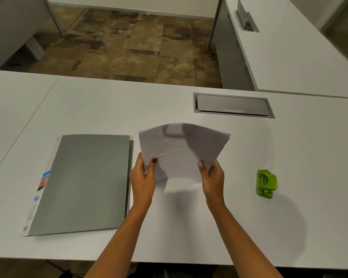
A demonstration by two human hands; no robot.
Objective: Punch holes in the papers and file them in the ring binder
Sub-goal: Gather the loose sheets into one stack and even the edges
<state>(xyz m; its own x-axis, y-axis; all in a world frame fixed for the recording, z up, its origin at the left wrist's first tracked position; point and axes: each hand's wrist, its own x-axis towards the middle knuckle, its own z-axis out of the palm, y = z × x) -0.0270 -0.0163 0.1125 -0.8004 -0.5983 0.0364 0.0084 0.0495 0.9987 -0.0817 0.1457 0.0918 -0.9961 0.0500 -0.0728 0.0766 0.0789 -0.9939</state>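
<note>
On my feed I count one ring binder point(82, 183), far left on the desk. It is grey and lies flat and closed, with a white strip carrying blue, red and black marks down its left edge.

Just right of it is the left hand point(143, 177), one of two in view. Its thumb is on the front and its fingers curl behind, pinching the lower left corner of the papers point(181, 149). There is one sheaf, lifted off the desk between binder and punch. Its sheets fan apart at the top right and are too blurred for me to count. Printed lines show on the front sheet. The right hand point(213, 177) pinches the lower right corner the same way, thumb forward.

Well to the right of the hands sits one green hole punch point(266, 183), alone on the desk and touched by neither hand.

The table point(189, 227) is white and matte, and a seam runs diagonally across its left end. One grey cable hatch point(232, 105) is set into it beyond the papers, its lid down and a small pink label on it. A second white desk point(289, 53) meets this one at the far right and carries a second hatch point(246, 19), this one with its lid propped up. That makes two desks and two hatches. Beyond the table edge the floor point(129, 47) is carpet in mottled brown and tan patches, with grey metal legs standing on it.
</note>
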